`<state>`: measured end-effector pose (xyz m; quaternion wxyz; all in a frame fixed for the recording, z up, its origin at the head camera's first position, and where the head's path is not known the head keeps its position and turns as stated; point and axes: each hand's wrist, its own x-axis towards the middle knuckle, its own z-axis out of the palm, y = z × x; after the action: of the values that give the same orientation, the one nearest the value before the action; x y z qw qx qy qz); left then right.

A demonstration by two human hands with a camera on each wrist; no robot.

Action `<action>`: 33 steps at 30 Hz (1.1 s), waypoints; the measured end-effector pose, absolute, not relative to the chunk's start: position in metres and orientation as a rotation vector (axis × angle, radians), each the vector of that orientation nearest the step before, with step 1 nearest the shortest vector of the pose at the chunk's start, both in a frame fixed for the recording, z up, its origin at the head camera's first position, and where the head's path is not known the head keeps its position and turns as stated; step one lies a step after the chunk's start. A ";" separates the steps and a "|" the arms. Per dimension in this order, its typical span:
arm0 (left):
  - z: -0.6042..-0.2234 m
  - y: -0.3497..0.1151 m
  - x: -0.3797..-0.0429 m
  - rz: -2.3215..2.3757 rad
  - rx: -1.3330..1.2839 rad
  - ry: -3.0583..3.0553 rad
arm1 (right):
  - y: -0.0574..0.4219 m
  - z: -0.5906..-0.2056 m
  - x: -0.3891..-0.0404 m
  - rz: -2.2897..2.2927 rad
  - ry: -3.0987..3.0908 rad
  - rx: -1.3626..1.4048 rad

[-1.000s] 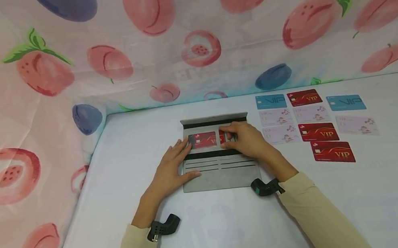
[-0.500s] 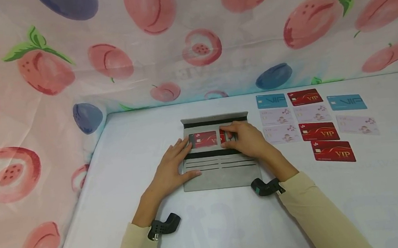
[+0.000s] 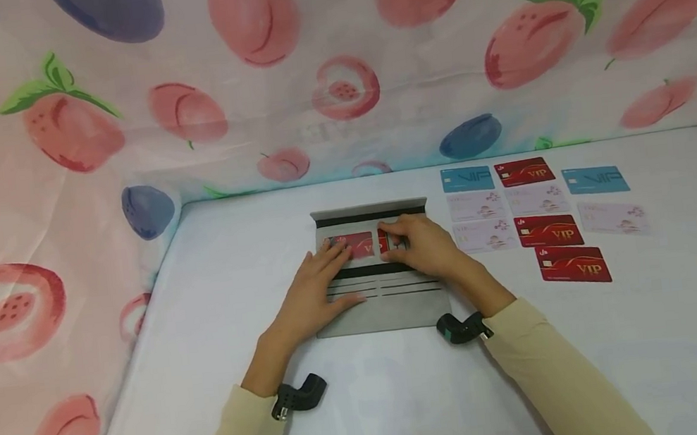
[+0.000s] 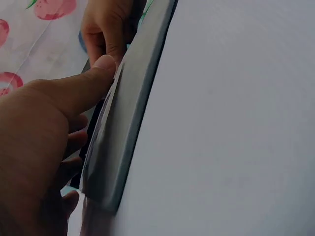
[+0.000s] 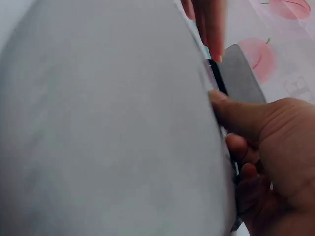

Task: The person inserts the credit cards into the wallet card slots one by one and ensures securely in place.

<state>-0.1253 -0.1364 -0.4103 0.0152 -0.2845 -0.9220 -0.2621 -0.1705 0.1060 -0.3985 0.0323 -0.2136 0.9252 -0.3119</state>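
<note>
A grey wallet (image 3: 353, 322) lies unfolded on the white table, with black bands and several narrow slots. In its upper panel, a red VIP card (image 3: 360, 243) shows through a window. My left hand (image 3: 313, 295) rests over the wallet's left side, fingers extended, fingertips on the window and card, thumb on the slotted lower part. At the window's right side, my right hand (image 3: 424, 245) pinches a red card part (image 3: 383, 241) between thumb and forefinger. A grey strip separates the two red areas; whether they are one card cannot be told. Both wrist views show the wallet edge-on.
To the wallet's right, several cards lie in loose rows: blue VIP cards (image 3: 595, 180), red VIP cards (image 3: 573, 265) and pale pink cards (image 3: 613, 219). A fruit-patterned cloth (image 3: 288, 124) hangs behind the table and along its left side.
My left hand has moved right across the wallet, its fingertips now over the card in the window. My right hand keeps its pinch at nearly the same spot. The head view has shifted slightly.
</note>
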 end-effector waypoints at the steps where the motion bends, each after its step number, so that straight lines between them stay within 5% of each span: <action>1: -0.410 -0.134 -0.126 -0.818 -0.888 -2.870 | 0.106 -0.399 -0.170 -0.956 2.853 -0.660; 11: -0.421 -0.130 -0.130 -0.906 -0.836 -2.816 | 0.130 -0.389 -0.160 -1.391 2.747 -0.572; 33: -0.424 -0.131 -0.133 -0.857 -0.852 -2.781 | 0.255 -0.381 -0.133 -1.233 2.907 -0.067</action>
<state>-0.1326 -0.1308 -0.4245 0.0549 -0.2804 -0.9158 -0.2823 -0.1330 0.2555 -0.3806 -0.0084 -0.0214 0.9204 -0.3904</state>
